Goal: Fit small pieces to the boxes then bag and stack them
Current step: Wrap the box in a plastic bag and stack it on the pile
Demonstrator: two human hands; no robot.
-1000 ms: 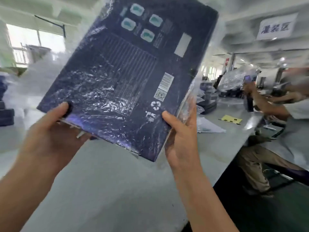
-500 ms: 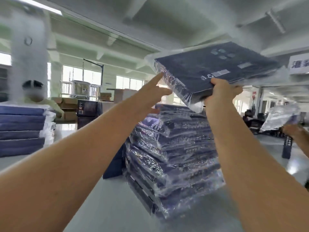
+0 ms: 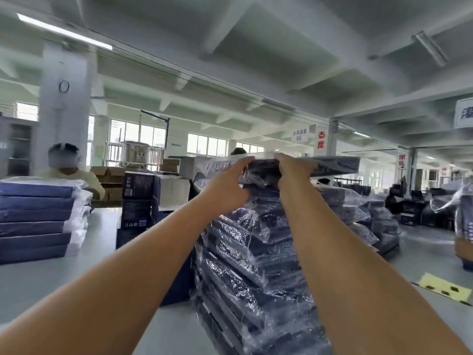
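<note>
Bagged box [image 3: 335, 163] lies flat at top of stack [image 3: 256, 252] of wrapped dark boxes; cannot tell if its weight is fully on the pile. Left grip [image 3: 227, 181] clasps near edge, fingers over top. Right grip [image 3: 294, 169] curls round same edge, just beside left. Stack stands on grey surface [image 3: 51, 283] (second stack [image 3: 35, 219] at far left, yellow sheet [image 3: 445, 290] at right).

Bright, even daylight from the far windows [image 3: 204, 147] — 1 ceiling strip [image 3: 64, 32] glows; wide-angle edges bend, slightly soft.
</note>
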